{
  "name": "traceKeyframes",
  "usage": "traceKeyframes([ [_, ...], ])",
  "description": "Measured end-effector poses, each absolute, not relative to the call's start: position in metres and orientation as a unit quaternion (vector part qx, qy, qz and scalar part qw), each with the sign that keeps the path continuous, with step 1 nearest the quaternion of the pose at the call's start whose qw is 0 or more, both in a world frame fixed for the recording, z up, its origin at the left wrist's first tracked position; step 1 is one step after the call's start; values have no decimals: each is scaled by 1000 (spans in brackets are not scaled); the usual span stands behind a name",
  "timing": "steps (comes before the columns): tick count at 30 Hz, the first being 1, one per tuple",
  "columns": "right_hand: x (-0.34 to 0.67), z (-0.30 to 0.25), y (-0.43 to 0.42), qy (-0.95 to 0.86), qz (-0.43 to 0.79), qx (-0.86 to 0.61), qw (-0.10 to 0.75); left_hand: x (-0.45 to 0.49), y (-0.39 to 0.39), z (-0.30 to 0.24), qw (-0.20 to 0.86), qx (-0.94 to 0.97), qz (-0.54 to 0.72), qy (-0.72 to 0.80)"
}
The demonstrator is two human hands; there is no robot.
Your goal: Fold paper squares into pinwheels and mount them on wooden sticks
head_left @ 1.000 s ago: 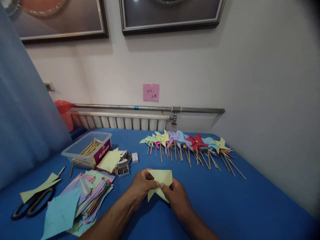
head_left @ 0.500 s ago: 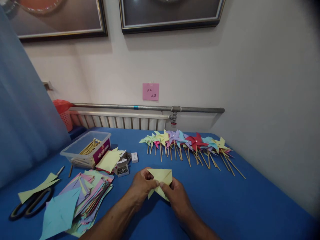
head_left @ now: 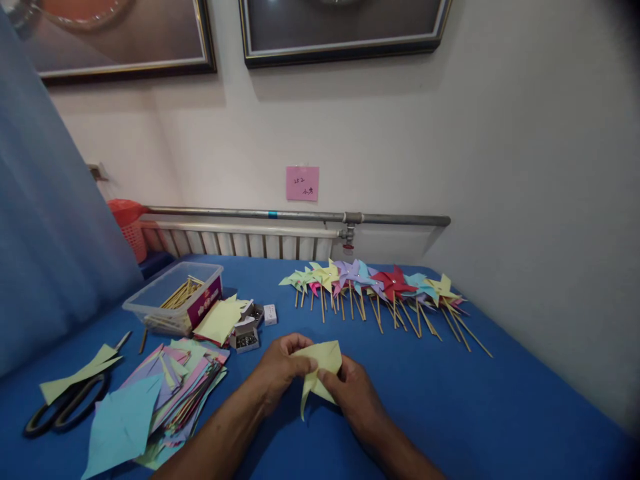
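Note:
A pale yellow sheet of paper point(head_left: 324, 353), with cut flaps, is held above the blue table between both of my hands. My left hand point(head_left: 284, 371) pinches its left side, thumb on top and fingers behind. From the right, my right hand point(head_left: 352, 392) grips it the same way, the two thumb tips close together near its middle. One narrow flap hangs down below the thumbs. My fingers behind the sheet are mostly hidden.
Finished paper pinwheels point(head_left: 350, 277) on sticks lie in a row at the back. To my left are a paper stack point(head_left: 185, 393), scissors point(head_left: 75, 410) under yellow scraps, a plastic box point(head_left: 160, 307) of sticks, and small boxes of pins point(head_left: 247, 339). A radiator point(head_left: 240, 243) stands behind.
The yellow paper has turned slightly in my hands, and its lower left flap now hangs down and curls. My left thumb has moved a little away from the right one.

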State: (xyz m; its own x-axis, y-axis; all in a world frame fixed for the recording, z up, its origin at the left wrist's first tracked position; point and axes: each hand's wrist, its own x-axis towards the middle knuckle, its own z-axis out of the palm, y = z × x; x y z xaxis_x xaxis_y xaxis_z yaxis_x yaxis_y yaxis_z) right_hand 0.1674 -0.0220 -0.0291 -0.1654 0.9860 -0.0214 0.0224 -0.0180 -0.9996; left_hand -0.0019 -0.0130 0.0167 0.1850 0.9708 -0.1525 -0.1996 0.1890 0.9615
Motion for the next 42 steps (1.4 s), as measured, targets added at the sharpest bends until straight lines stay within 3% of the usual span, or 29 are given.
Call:
traceKeyframes([
  [12,168,-14,-32,-624,500,-448,400,-10,-23,24,554,599,358,454],
  [22,176,0,-33,-428,630,-368,533,-8,-9,14,595,455,504,430],
  [26,163,-7,-38,-407,662,-332,535,-2,-10,14,611,391,538,430],
  [29,152,-23,-36,-392,631,-352,570,7,-14,15,608,374,549,435],
  [42,151,-43,-24,-351,595,-430,581,24,-18,9,586,359,576,442],
])
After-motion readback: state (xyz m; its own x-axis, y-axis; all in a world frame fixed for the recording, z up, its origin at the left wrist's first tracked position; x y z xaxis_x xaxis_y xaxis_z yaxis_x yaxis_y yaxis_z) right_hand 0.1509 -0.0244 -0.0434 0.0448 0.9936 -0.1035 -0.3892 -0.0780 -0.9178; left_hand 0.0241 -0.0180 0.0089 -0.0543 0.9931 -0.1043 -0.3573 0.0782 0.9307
